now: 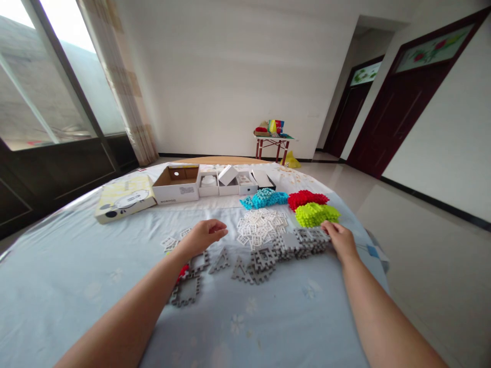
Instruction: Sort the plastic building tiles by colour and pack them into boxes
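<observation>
Bare forearms [140, 306] stretch over the blue tablecloth [291, 327]: left hand [206, 236] hovers left of the white pieces [263, 226], fingers loosely curled, right hand [341, 241] sits at the right end of the gray pieces [305, 244], by the green pile [316, 214], fingertips bunched; can't tell whether either grips anything. Looks like a piece-handling step, next move probably calling for a light pinch on one gray piece.
</observation>
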{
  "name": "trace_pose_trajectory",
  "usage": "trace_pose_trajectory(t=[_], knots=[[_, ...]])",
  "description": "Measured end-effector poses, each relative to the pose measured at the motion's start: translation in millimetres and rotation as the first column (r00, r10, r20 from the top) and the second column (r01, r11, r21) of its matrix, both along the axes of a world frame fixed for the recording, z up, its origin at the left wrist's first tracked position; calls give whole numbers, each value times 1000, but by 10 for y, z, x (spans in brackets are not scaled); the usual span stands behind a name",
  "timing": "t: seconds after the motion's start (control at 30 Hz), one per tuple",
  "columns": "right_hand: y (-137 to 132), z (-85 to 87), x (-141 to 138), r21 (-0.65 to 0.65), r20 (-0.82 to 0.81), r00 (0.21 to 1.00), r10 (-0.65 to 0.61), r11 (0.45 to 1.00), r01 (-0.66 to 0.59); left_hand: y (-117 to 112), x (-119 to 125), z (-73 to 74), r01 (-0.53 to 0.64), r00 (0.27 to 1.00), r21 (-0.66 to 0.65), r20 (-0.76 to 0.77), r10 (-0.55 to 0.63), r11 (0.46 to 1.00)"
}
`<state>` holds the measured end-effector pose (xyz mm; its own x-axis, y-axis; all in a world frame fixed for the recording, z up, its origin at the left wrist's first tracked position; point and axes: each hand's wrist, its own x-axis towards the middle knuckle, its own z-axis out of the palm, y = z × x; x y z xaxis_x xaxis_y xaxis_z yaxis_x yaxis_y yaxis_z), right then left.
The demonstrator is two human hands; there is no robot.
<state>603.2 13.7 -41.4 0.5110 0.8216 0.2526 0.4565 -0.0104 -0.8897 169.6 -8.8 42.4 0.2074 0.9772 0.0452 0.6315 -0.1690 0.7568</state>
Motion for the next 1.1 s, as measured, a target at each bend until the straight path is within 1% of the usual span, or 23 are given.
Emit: trace_pose_trajectory(t=[0.1, 0.23, 0.3, 0.4, 0.57, 0.73, 0.8, 0.93, 1.1], knots=[[-2, 7, -6, 11, -7, 1000, 1, 1000, 0, -67, -46, 32, 52, 982, 45, -185, -43, 998], [8, -1, -1, 6, -19, 1000, -3, 1000, 3, -143, 13, 11, 148, 934, -4, -329, -141, 989], [10, -2, 0, 0, -22, 1000, -8, 1000, 8, -168, 60, -12, 155, 909, -14, -388, -149, 988], [0, 10, -9, -7, -26, 1000, -9, 1000, 9, -183, 111, -33, 140, 884, -9, -449, -130, 990], [-22, 36, -29, 2, -35, 999, -1, 1000, 1, -181, 105, -2, 161, 883, -12, -444, -149, 987], [-30, 54, -37, -8, -36, 999, -6, 1000, 6, -184, 58, 42, 274, 858, -51, -437, -268, 960], [-32, 55, -37, -5, -32, 999, -5, 1000, 5, -182, 45, 38, 294, 852, -59, -436, -290, 954], [-33, 44, -29, -1, -16, 1000, -3, 1000, 2, -173, 28, 33, 284, 842, -78, -456, -287, 956], [-44, 51, -38, 0, -27, 1000, 2, 1000, -2, -186, 39, 73, 259, 825, -145, -481, -297, 955]])
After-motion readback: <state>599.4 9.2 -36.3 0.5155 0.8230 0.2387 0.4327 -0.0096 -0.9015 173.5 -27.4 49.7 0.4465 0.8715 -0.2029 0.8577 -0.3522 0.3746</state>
